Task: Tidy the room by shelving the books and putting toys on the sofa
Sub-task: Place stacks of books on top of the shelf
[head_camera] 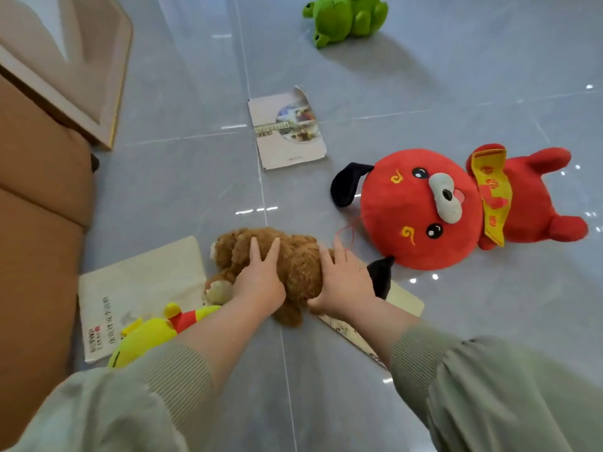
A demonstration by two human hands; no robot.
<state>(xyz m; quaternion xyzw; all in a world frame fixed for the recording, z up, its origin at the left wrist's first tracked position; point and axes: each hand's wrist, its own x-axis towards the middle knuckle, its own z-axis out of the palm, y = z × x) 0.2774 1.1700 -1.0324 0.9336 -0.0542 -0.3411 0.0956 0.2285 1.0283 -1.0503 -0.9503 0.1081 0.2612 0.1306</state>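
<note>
A brown teddy bear lies on the grey tiled floor, partly across two books. My left hand rests on its middle with straight, spread fingers. My right hand lies on its right side, the thumb curled round the bear's lower edge. A white book lies under the bear's left side, and another book lies under my right forearm. A yellow plush toy is beside my left forearm. A third book lies farther off.
A big red plush dog lies to the right of the bear, one dark ear by my right hand. A green plush frog sits at the far top. The brown sofa fills the left edge, with a beige panel beyond it.
</note>
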